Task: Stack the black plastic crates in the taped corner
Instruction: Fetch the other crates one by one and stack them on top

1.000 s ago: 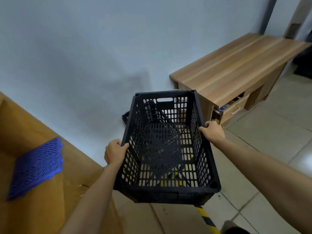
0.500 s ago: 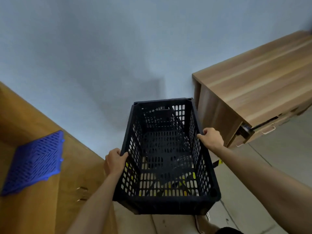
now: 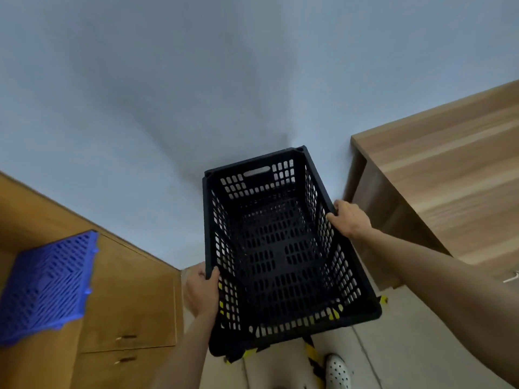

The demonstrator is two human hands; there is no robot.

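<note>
You've dropped the crate (image 3: pixel 283 248) low between the cabinet (image 3: pixel 126 299) and desk (image 3: pixel 449 178), over the yellow-black tape (image 3: pixel 313 357); your left hand (image 3: pixel 201 290) and right hand (image 3: pixel 351 219) curl fingers round its side rims, so set-down looks close

crate (image 3: pixel 280 248): centre, far end toward wall (image 3: pixel 196 80), between cabinet & bench
left hand (image 3: pixel 200 290): on crate's left rim, nearer end
right hand (image 3: pixel 349 220): on crate's right rim, farther along
cabinet (image 3: pixel 126 290): left of crate, against wall
grid panel (image 3: pixel 45 287): on top of cabinet, far left
bench (image 3: pixel 449 178): right of crate, against wall
floor tape (image 3: pixel 314 357): under crate's near end
shoe (image 3: pixel 338 370): on floor, just right of tape
</note>
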